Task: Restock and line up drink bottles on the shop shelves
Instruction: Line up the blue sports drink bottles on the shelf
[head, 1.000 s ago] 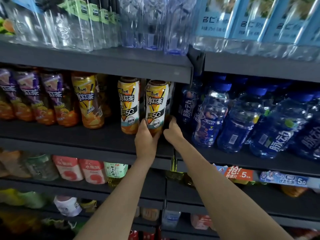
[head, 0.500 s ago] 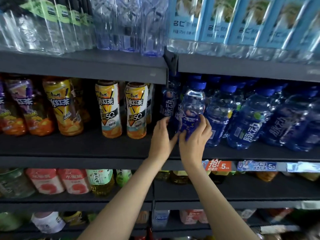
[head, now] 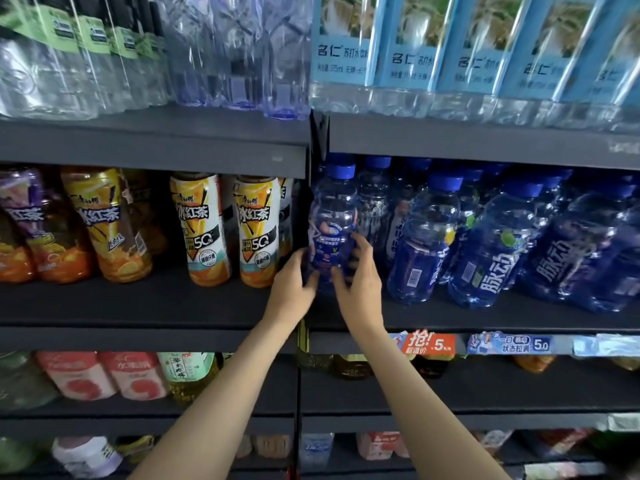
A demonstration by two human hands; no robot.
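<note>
Dark grey shop shelves (head: 149,306) fill the whole view, one above the other, packed with drinks. On the middle shelf, at the left end of the blue row, stands a clear blue plastic bottle with a blue cap (head: 334,216). It is upright, right beside the black post between the two shelf parts. Both hands hold it low down. The left hand (head: 294,282) curls round its left side. The right hand (head: 358,275) curls round its right side, with the thumb on the front of the label.

Just to the right stand more blue bottles with white writing (head: 491,251), some leaning a bit. To the left of the post stand two tall tea bottles with yellow and white labels (head: 204,230), close together and upright. Further left are darker tea bottles with orange fruit pictures (head: 104,226).

On the top shelf sit clear water bottles with green labels (head: 86,57) and bottles with light blue labels (head: 415,46). Price tags in orange and blue (head: 474,342) stick to the shelf edge under the blue drinks. Lower shelves hold pink and green labelled bottles (head: 131,375), a bit blurry.
</note>
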